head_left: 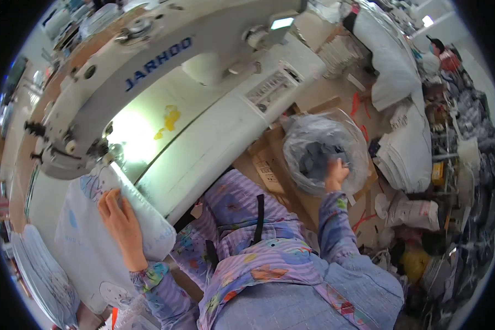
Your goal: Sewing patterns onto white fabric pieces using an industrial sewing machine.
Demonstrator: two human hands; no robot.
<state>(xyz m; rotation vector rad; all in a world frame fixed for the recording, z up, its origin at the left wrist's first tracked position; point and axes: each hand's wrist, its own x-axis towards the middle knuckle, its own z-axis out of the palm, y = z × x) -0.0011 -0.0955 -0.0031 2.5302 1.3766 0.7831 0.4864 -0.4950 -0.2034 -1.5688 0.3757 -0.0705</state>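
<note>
My left hand (121, 225) lies flat on a pale printed cloth (85, 231), fingers stretched out. The cloth's upper corner sits under the needle area of a white sewing machine (148, 71), and its folded edge runs along the machine bed. Over on the right, my right hand (336, 175) reaches into a clear plastic bag (300, 132) that holds dark grey pieces (313, 159). Its fingers are curled at those pieces; what they grip, if anything, is too small to make out.
Yellow scraps (170, 118) lie on the lit machine bed. The bag stands in a cardboard box (264, 170). Stacked pale cloths (44, 269) lie at the lower left. White bundles (404, 148), red strips (355, 104) and piled goods (478, 143) fill the right side.
</note>
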